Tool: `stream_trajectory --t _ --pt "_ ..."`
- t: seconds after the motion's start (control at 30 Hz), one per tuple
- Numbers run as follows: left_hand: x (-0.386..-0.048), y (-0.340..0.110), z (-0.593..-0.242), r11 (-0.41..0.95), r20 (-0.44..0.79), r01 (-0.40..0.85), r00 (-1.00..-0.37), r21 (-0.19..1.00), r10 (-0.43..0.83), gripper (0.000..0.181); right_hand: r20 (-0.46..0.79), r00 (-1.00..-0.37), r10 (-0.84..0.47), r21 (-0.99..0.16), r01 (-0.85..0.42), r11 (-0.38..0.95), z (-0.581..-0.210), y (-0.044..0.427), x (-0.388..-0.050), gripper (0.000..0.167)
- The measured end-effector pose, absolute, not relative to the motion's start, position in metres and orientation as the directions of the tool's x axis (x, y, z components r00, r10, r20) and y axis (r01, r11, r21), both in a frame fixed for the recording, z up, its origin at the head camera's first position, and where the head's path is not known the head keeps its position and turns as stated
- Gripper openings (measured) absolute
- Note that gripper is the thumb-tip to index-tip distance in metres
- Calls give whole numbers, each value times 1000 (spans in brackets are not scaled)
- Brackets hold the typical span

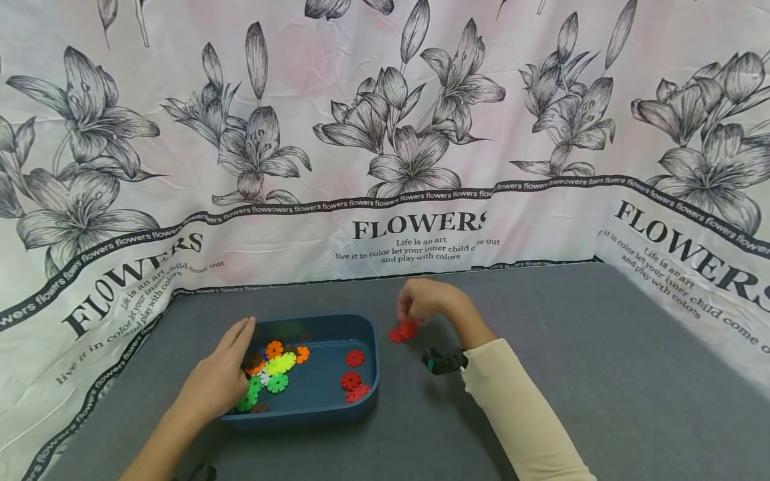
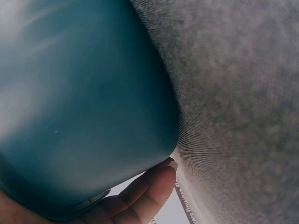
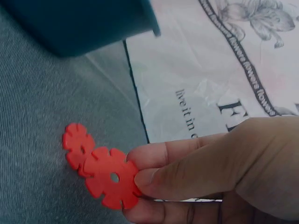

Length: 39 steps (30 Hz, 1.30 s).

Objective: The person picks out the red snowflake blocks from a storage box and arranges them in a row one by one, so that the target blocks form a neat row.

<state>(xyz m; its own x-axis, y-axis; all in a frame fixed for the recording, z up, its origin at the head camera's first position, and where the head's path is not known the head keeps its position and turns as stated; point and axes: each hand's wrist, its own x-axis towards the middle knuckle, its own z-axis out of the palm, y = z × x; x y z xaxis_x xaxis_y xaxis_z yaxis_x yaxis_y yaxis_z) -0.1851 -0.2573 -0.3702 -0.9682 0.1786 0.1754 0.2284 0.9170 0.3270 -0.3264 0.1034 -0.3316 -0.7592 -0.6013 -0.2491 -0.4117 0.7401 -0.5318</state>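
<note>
A blue plastic bin (image 1: 319, 417) stands on the grey table, and my left hand (image 1: 216, 377) lies along its left side. In the left wrist view, fingertips (image 2: 163, 179) touch the bin's outer wall (image 2: 93, 116). To the right of the bin, my right hand (image 1: 424, 300) pinches a red notched plastic disc (image 3: 112, 177) between thumb and fingers. A second red disc (image 3: 77, 144) adjoins it; I cannot tell if the two are interlocked. Inside the bin, several red discs (image 1: 355, 359) lie at the right and green discs (image 1: 278, 383) at the left.
Yellow discs (image 1: 281, 363) and orange discs (image 1: 274, 349) lie among the green ones. A flower-printed cloth (image 1: 409, 247) hangs behind the grey table (image 1: 601, 374) and at its sides. A black wrist strap (image 1: 445, 361) is on the right wrist.
</note>
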Motion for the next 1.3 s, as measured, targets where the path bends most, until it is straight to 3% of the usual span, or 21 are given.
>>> stream_trajectory --t 0.27,1.07,1.3 --pt "-185 -258 -370 915 177 236 -966 327 186 82 -303 -779 -548 -507 -355 785 -339 109 -331 25" --pt "-185 -257 -369 918 179 235 -966 319 185 80 -306 -794 -525 -530 -315 787 -346 111 -336 21" --pt "-185 -258 -369 915 168 232 -968 330 185 81 -257 -795 -550 -503 -376 778 -342 108 -333 24"
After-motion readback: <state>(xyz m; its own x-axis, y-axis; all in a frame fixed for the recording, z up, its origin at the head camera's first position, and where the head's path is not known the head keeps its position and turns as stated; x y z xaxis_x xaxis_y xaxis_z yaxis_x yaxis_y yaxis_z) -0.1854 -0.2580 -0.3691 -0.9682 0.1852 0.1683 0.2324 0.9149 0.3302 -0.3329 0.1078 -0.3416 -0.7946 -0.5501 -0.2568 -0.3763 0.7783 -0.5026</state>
